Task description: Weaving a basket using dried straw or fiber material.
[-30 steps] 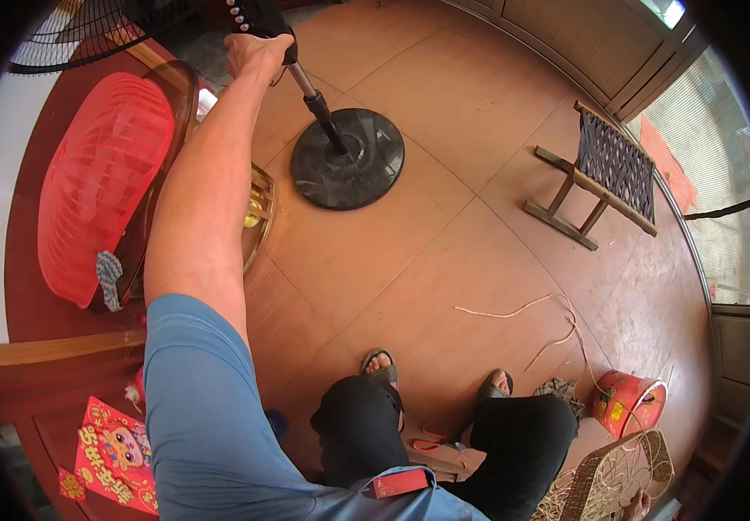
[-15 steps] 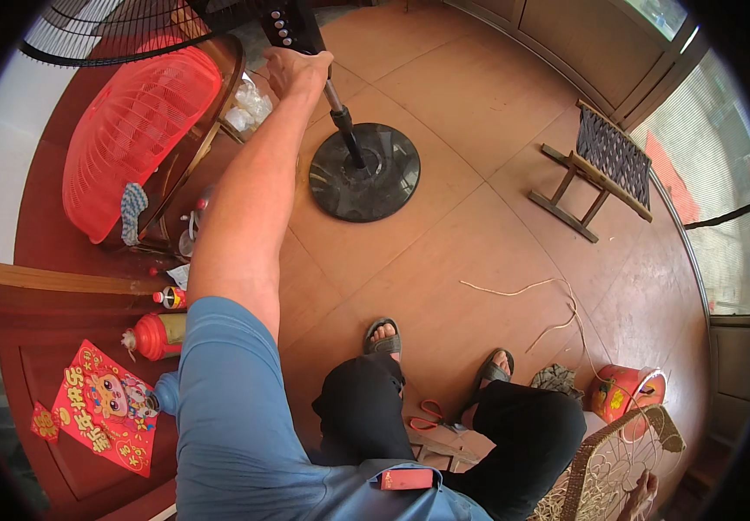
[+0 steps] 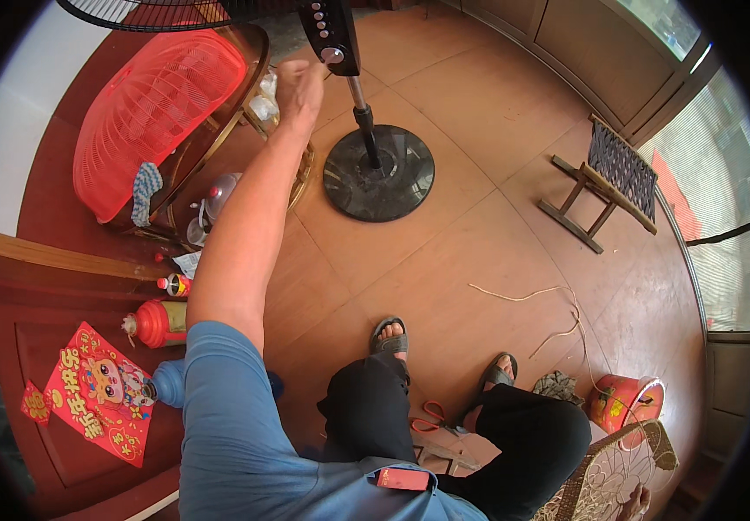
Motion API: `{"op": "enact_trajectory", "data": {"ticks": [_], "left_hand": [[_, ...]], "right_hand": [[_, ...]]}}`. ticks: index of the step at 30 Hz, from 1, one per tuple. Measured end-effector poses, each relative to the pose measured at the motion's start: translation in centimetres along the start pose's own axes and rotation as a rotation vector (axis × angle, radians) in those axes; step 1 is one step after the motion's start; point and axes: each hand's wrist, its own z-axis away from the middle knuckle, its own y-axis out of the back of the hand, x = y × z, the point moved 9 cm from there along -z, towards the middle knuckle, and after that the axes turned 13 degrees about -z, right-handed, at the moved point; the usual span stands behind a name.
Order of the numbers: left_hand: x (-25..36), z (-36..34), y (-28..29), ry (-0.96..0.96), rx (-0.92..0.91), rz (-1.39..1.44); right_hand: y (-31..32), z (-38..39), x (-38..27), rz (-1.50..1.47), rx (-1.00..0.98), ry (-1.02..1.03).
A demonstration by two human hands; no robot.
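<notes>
My left hand (image 3: 301,87) reaches far forward, its fingers curled, beside the round knob (image 3: 332,56) on the black control panel of a standing fan (image 3: 330,30). The knob shows uncovered; nothing is visible in the hand. The fan's pole rises from a round black base (image 3: 379,174) on the floor. At the lower right, my right hand (image 3: 635,502) is closed at a woven basket (image 3: 605,456) of tan strands, with loose loops around it. Part of that hand is cut off by the picture's dark rim.
A low stool (image 3: 605,178) with a woven dark seat stands at the right. Near my feet lie red-handled scissors (image 3: 428,417) and a long loose strand (image 3: 522,295). A red bucket (image 3: 627,399) stands beside the basket. Left are a red mesh cover (image 3: 162,113) and a red thermos (image 3: 159,324).
My left hand has drawn back from the fan's panel a little, uncovering the knob. The whole scene has shifted slightly with my head. My right hand stays at the basket.
</notes>
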Motion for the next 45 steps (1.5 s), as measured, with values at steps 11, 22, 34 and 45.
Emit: {"op": "enact_trajectory", "data": {"ticks": [11, 22, 34, 45], "left_hand": [[2.2, 2.5, -6.0, 0.457, -0.362, 0.867], [1.5, 1.9, -7.7, 0.435, -0.273, 1.271], [9.7, 3.3, 0.1, -0.605, 0.190, -0.976], [5.8, 3.2, 0.1, -0.254, -0.078, -0.435]], "right_hand": [[1.0, 0.2, -1.9, 0.027, 0.027, 0.057], [2.0, 0.0, 1.9, -0.019, 0.021, 0.052], [0.6, 1.0, 1.0, -0.016, 0.043, 0.017], [0.6, 1.3, 3.2, 0.051, -0.043, 0.057]]}}
